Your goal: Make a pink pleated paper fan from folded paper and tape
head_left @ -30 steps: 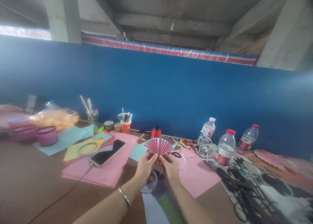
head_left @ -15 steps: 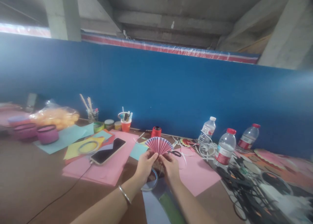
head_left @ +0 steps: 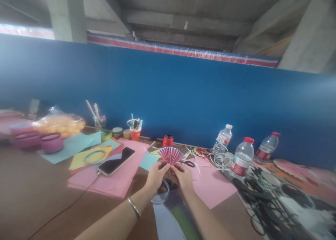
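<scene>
A small pink pleated paper fan is spread open above the brown table. My left hand pinches its lower left corner and my right hand pinches its lower right, fingertips meeting at the fan's base. A thin bracelet sits on my left wrist. Under the hands lies a clear tape ring. Black scissors rest just behind the fan on a pink sheet.
A phone with a cable lies on pink paper at left. A red thread spool, an orange pen cup and small jars stand by the blue wall. Three water bottles and dark paper cut-outs fill the right.
The fan has closed in slightly and looks a little narrower. Both hands keep the same hold; the view has shifted slightly.
</scene>
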